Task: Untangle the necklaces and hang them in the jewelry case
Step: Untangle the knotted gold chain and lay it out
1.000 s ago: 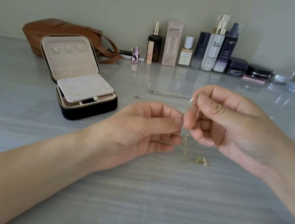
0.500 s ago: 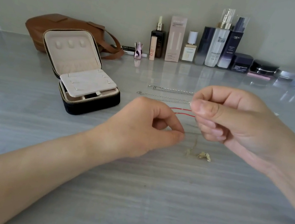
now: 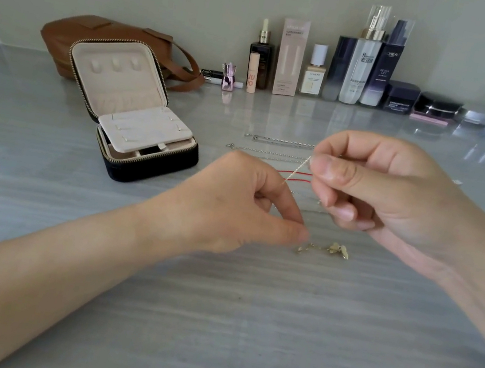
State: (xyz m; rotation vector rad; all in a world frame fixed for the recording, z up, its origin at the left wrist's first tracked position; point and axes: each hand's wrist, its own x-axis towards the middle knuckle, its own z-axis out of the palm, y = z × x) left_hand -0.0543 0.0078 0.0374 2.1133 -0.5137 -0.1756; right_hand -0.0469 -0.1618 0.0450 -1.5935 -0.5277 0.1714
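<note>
We count two hands at work above the grey streaked table. The right hand, right of centre, pinches a fine chain between thumb and forefinger. The left hand has its fingers curled, with thumb and forefinger pressed together low on the same strand. These tips are blurred, so the grip itself is hard to make out. One gold pendant, leaf-like, lies on the table just beside them. Behind the hands lie two silver chains and two strands of red cord, all partly hidden by the right hand. One jewelry case stands open at centre left, dark outside with a zip edge, and its pale padded lid carries three small nubs. One brown leather bag sits behind it. A row of glossy bottles lines the wall at upper right, blurring toward the edge.
</note>
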